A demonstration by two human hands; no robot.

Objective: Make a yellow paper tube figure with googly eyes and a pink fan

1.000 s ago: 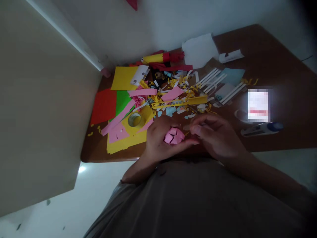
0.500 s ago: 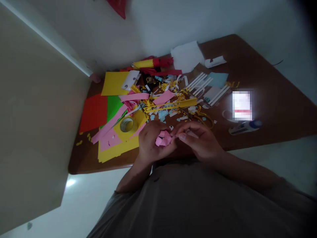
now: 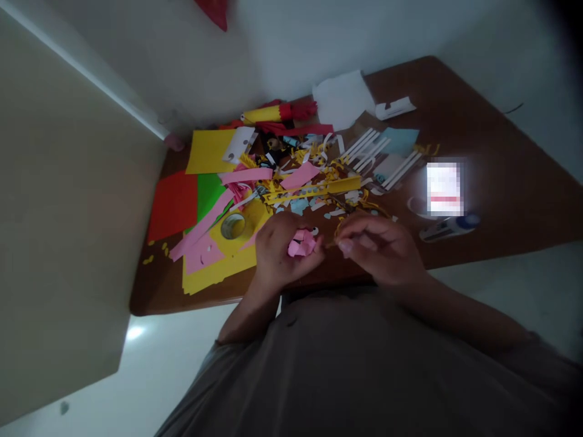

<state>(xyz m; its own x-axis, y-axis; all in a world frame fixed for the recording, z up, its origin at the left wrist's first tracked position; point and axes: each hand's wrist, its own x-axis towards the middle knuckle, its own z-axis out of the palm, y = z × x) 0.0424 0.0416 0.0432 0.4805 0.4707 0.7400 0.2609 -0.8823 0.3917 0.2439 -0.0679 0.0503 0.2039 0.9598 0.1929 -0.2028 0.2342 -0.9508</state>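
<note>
Pink paper, crumpled and folded into a small rounded form [image 3: 301,244], sits within the curled fingers of the left hand [image 3: 280,250]. Taking the greyish ring-shaped tape roll [image 3: 232,218] as landmark, this form is to its right and slightly nearer the person's body, held above the brown wooden tabletop [image 3: 501,200].

What has just changed is the spacing: half a second ago the right hand [image 3: 387,250] had its fingertips close against the left thumb, and now a narrow gap parts them. The pink form has also shifted a little away from the body, so the left fingers alone hold it. The right thumb and forefinger are drawn narrowly together, farther right of the tape roll; whether they pinch something small, I cannot tell.

A white, round eye piece with a black centre [image 3: 315,230] shows right of the roll, at the pink form's far edge. Whether it touches the paper or lies behind it is unclear. Both the scattered yellow, white and light-blue paper scraps [image 3: 300,205], beyond and right of the roll, and the red paper sheet [image 3: 173,206] on its left look unchanged.
</note>
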